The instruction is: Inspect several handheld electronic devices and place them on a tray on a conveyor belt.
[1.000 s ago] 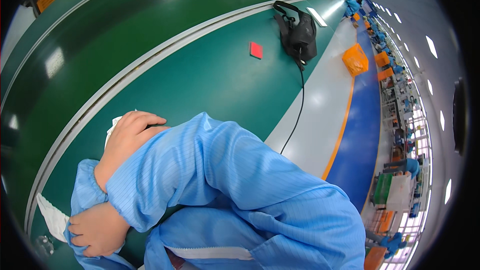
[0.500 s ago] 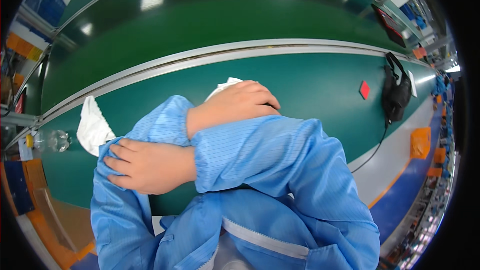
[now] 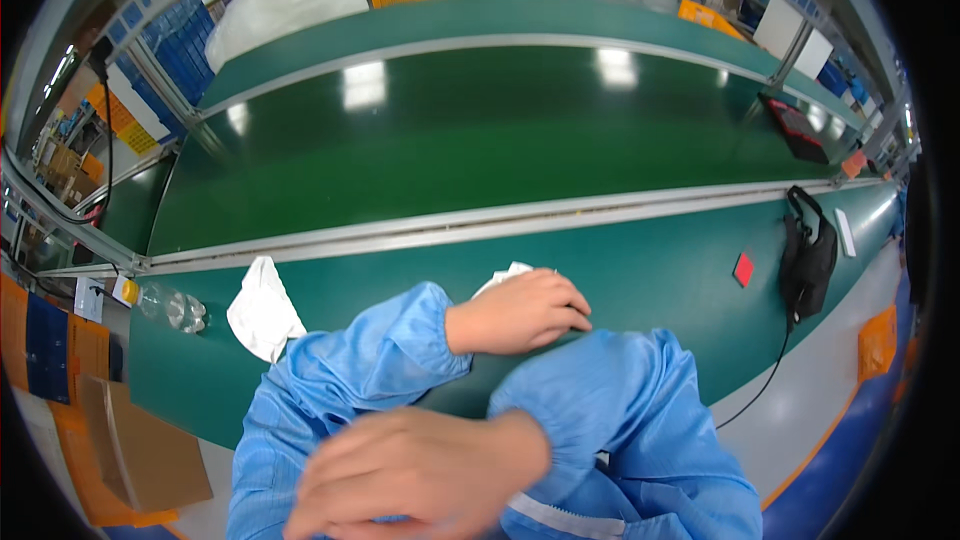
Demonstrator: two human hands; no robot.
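My arms, in blue striped sleeves, cross over the green work table (image 3: pixel 660 310). My left hand (image 3: pixel 525 312) rests on the tabletop at the middle, palm down, fingers loosely bent. Just behind it, partly covered by it, lies a crumpled white cloth (image 3: pixel 512 272). My right hand (image 3: pixel 415 470) is raised near my body, in front of my left sleeve; it is a little blurred, its fingers stretched to the left with nothing seen in them. A second white cloth (image 3: pixel 264 310) lies beyond my left forearm.
On the left lies a clear plastic bottle (image 3: pixel 172 306) with a yellow cap, above a cardboard box (image 3: pixel 150 445). At the right are a small red square (image 3: pixel 743 270) and a black bag (image 3: pixel 808 258) with a cord. A metal rail (image 3: pixel 450 227) separates the table from a green belt surface (image 3: pixel 450 140).
My right hand has lifted off my left sleeve and moved toward my body. My left hand stays on the table. The view has tilted up, showing more of the room beyond.
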